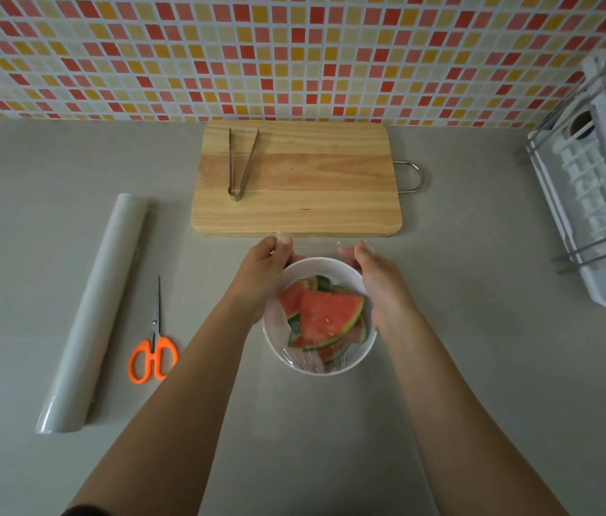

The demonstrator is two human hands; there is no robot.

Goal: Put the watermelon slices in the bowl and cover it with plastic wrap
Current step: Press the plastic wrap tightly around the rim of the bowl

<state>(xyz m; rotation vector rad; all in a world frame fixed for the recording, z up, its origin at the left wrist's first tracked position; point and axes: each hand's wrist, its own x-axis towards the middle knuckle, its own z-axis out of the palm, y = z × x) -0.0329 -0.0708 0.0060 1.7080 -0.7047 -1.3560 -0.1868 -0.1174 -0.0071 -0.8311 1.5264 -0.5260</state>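
A white bowl (359,357) stands on the grey counter in front of me, holding several watermelon slices (325,318) with red flesh and green rind. A clear sheet of plastic wrap (312,361) lies over the bowl and clings to its near rim. My left hand (264,277) pinches the far left edge of the wrap beyond the bowl. My right hand (379,288) pinches the far right edge, just above the bowl's far rim. Both forearms reach over the bowl's sides.
A wooden cutting board (312,188) with metal tongs (242,165) lies behind the bowl. The roll of plastic wrap (96,310) and orange-handled scissors (154,348) lie to the left. A white dish rack (599,195) stands at the right edge.
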